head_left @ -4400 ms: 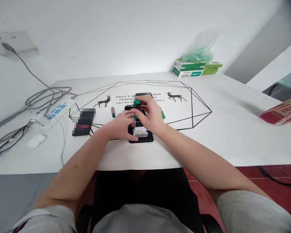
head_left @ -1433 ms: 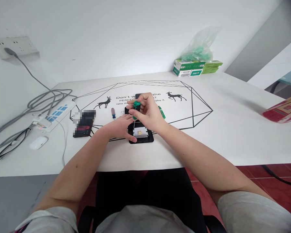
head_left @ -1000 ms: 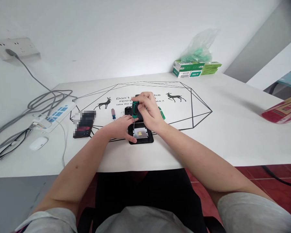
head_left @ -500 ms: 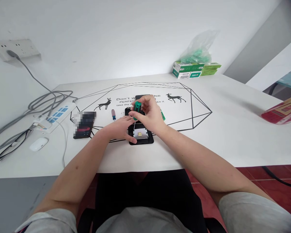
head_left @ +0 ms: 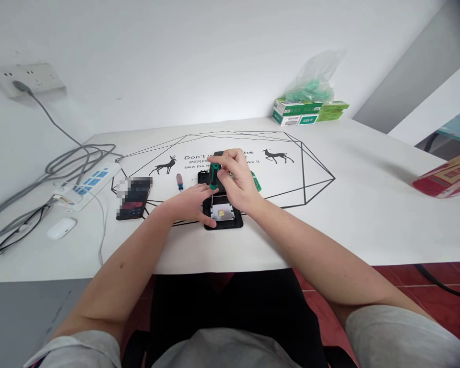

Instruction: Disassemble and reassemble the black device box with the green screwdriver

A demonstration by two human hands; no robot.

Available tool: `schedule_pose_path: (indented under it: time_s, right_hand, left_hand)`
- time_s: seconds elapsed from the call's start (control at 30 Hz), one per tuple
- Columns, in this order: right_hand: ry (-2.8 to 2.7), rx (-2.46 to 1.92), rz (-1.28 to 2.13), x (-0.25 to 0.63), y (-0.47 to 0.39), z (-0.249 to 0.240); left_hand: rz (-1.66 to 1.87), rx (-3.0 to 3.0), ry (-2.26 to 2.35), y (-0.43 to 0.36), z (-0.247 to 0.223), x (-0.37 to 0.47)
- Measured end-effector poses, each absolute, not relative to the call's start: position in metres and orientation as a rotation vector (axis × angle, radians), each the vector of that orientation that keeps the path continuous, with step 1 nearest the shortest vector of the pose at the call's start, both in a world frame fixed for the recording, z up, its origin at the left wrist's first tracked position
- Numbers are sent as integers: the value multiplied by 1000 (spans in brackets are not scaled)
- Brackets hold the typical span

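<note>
A black device casing (head_left: 235, 223) with a silver plate (head_left: 227, 213) and a small gold square inside lies near the table's front edge. My left hand (head_left: 191, 203) rests at the casing's left side, fingers spread, thumb on its edge. In my right hand (head_left: 237, 179) is a green and black screwdriver (head_left: 214, 176), held upright, its tip at the plate's upper left corner. Another black part (head_left: 204, 177) lies behind the casing, partly covered by my hands. To the right of my right hand, a green piece (head_left: 256, 181) is partly visible.
A small pink-handled screwdriver (head_left: 180, 182) and a phone (head_left: 138, 197) lie to the left. Farther left are a white power strip (head_left: 95, 184), cables, glasses (head_left: 21, 232) and a white mouse-like object (head_left: 62, 228). Green and white boxes (head_left: 297, 112) stand at the back right.
The fingers of my right hand have shifted on the screwdriver: the index finger now reaches over the top of the handle, which stands more upright. My left hand has barely moved.
</note>
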State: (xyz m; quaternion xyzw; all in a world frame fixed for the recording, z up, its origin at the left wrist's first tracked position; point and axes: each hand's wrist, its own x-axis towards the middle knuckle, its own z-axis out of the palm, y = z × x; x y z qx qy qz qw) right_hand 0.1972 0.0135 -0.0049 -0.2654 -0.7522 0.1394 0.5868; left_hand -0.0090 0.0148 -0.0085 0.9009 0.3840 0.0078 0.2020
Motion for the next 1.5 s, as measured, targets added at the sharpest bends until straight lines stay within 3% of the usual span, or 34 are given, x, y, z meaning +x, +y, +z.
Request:
schedule_pose_path:
  time_s: [0.3,0.67,0.93,1.1,1.27,1.5]
  right_hand:
    - [-1750,-537,304,196,12,-2]
    - [-1624,-631,900,188,3,-3]
    - [-1846,-599,405,196,6,1]
    - [-1817,-585,272,197,9,0]
    - [-1788,-565,308,196,9,1]
    - [-1692,-689,632,191,5,1]
  left_hand:
    - [8,2518,1090,13,-7,-9]
    - [152,2506,945,20,-16,-14]
    - [130,2555,1002,18,-13,-14]
    - [107,2569,1017,19,-13,-13]
    - [169,2538,1045,20,-10,-17]
    - [291,2448,1127,20,-5,-24]
